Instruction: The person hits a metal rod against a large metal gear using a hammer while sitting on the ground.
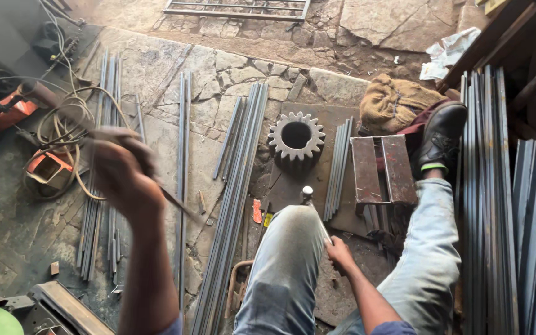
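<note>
- The left hand (122, 177) is raised out over the stone floor (218, 80), its forearm running up from the bottom edge of the view; it is blurred.
- The fingers of the left hand are closed around a thin metal rod (178, 205), which slants down to the right from the fist toward the floor.
- The right hand (340, 253) is held low between the knees, just beside the left knee, its forearm bent up from the lower right.
- The right hand is curled shut on a hammer (308, 197), whose head is seen just above the knee; most of the handle is hidden by the leg.
- Long steel strips (234, 205) are laid in bundles on the floor, left of the knee.
- A large toothed gear (296, 135) is set on a flat plate ahead of the knees.
- A black shoe (442, 133) is rested near a small rusty steel stand (383, 169).
</note>
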